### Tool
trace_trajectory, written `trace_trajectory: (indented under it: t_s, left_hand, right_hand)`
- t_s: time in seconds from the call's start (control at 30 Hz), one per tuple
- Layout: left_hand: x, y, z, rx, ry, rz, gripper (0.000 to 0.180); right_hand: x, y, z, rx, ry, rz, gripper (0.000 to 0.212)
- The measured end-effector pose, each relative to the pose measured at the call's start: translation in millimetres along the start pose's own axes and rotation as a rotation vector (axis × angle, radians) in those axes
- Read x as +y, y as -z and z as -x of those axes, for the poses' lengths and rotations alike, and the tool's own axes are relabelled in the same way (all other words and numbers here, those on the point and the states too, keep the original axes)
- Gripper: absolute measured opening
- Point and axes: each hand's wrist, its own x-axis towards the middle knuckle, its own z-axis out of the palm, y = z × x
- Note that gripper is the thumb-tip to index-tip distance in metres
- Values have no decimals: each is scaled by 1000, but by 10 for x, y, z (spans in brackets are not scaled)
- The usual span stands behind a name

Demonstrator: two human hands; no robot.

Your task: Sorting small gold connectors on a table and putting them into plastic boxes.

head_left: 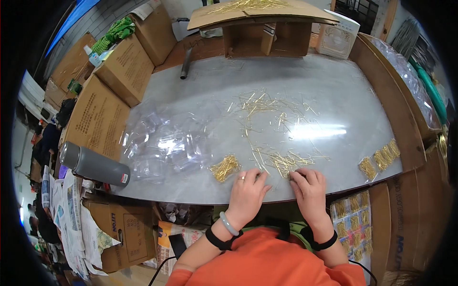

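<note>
A loose heap of gold wire hooks [285, 161] lies near the table's front edge, right beyond my two hands. My left hand [247, 193], with a ring and a pale bangle, is closed at the heap's left side; its fingertips point down, and what they hold is hidden. At the heap's right side my right hand [309, 190] has its fingers curled and pressed together over the near hooks; its grip is also hidden. Left of my left hand sits a compact bundle of gold hooks [224, 168]. More hooks [260, 104] are scattered farther back.
Clear plastic boxes or bags [167, 143] are piled at the left, beside a grey bottle [95, 164] lying tilted. Packed hooks [380, 160] rest at the right edge. Cardboard boxes [126, 69] border the left; a cardboard shelf [267, 38] and white fan [337, 34] stand behind.
</note>
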Motion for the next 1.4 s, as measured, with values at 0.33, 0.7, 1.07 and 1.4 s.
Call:
trace_trajectory:
  t_s: [0.33, 0.7, 1.07, 1.4]
  left_hand:
    - [26, -122, -25, -4, -108, 203, 30]
    - [-20, -77, 40, -18, -87, 74, 51]
    - [0, -86, -72, -40, 46, 79, 75]
    - [-43, -89, -36, -15, -135, 70, 46]
  right_hand:
    - [125, -4, -22, 18, -17, -57, 36]
    - [105, -67, -140, -6, 17, -8, 38]
    - [86, 5, -164, -39, 104, -24, 33]
    - [59, -44, -148, 78, 68, 63, 30]
